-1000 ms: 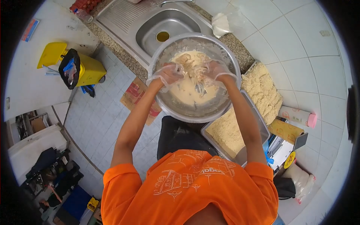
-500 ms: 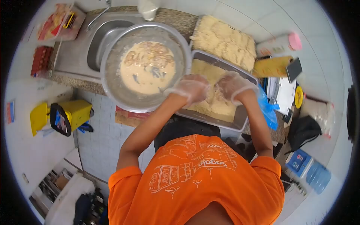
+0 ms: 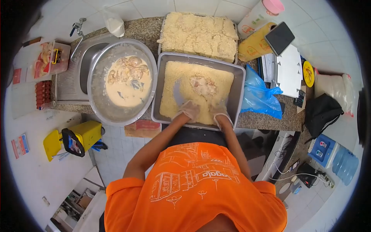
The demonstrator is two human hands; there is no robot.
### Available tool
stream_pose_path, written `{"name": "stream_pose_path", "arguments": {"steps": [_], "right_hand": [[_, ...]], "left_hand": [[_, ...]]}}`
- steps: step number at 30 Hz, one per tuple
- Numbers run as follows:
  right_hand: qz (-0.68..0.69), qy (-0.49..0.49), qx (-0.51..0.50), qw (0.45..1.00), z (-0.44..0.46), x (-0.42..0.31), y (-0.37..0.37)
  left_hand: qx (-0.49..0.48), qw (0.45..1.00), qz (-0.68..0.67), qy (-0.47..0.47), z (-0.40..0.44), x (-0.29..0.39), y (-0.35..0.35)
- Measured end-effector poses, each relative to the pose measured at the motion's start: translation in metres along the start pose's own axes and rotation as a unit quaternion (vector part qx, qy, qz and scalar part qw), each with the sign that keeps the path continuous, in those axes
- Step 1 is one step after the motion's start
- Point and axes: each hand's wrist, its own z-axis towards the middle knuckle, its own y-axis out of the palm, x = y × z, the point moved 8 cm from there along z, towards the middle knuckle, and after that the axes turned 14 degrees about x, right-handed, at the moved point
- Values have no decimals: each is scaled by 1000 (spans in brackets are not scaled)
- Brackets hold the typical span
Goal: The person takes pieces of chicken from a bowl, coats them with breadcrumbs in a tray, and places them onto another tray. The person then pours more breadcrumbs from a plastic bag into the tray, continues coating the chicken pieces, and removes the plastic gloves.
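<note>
My left hand [image 3: 190,110] and my right hand [image 3: 219,110], both in clear plastic gloves, are pushed into pale breadcrumbs [image 3: 177,73] at the near side of a grey tub [image 3: 240,83]. Crumbs hide the fingers of both, so their grip does not show. Beyond my hands a flattened piece of raw meat [image 3: 203,85], partly dusted with crumbs, lies on the bed. Left of it, a curved patch of the tub's bottom is bare. To the left a large metal bowl [image 3: 101,102] holds creamy batter with meat pieces [image 3: 129,69] in it.
A tray of crumb-coated pieces [image 3: 199,34] stands behind the tub. On the right are a blue plastic bag [image 3: 259,94], a yellow roll [image 3: 255,44] with a phone [image 3: 280,38] against it, and papers [image 3: 288,73]. A sink [image 3: 85,71] lies left of the bowl.
Both hands have drawn back from the middle of the tub to its near side. The meat piece now shows between the crumbs. The camera view has shifted, too.
</note>
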Motion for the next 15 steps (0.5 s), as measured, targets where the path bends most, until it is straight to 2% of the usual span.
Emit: {"name": "stream_pose_path", "arguments": {"steps": [1,2,3,5,6,7,8,9,10,11,12,13,14,15], "right_hand": [[5,5,-1,1000,-6,-4,-5],[20,-16,30,999,-6,-15,-18],[32,-39,62,997,-4,-27,-32],[54,-84,119,988,2,-45,-52],[64,-103,144,982,5,-49,-57],[-176,-180,7,968,41,-40,-7],[-174,-176,5,969,56,-36,16],[-222,-246,134,934,61,-50,22],[-263,-312,263,874,53,-75,11],[-262,-313,266,873,57,-83,4],[-260,-323,213,885,58,-84,6],[-259,-325,147,898,43,-77,13],[-260,-322,140,899,40,-74,15],[-239,-308,120,913,43,-74,13]], "left_hand": [[46,972,-199,-120,2,-3,2],[94,887,-386,-233,3,-9,-8],[95,889,-384,-231,11,-6,-19],[204,835,-431,-274,12,-12,-89],[200,836,-430,-277,22,-16,-84],[266,893,-286,-223,36,-21,-93],[325,923,-134,-160,43,-16,-99],[320,924,-137,-161,40,-18,-87],[263,949,-117,-132,38,-18,-78],[209,968,-94,-100,45,-21,-74],[211,968,-93,-99,57,-27,-78],[147,983,-75,-79,57,-24,-77],[89,993,-55,-60,59,-23,-72],[203,976,-57,-49,60,-35,-60]]}}
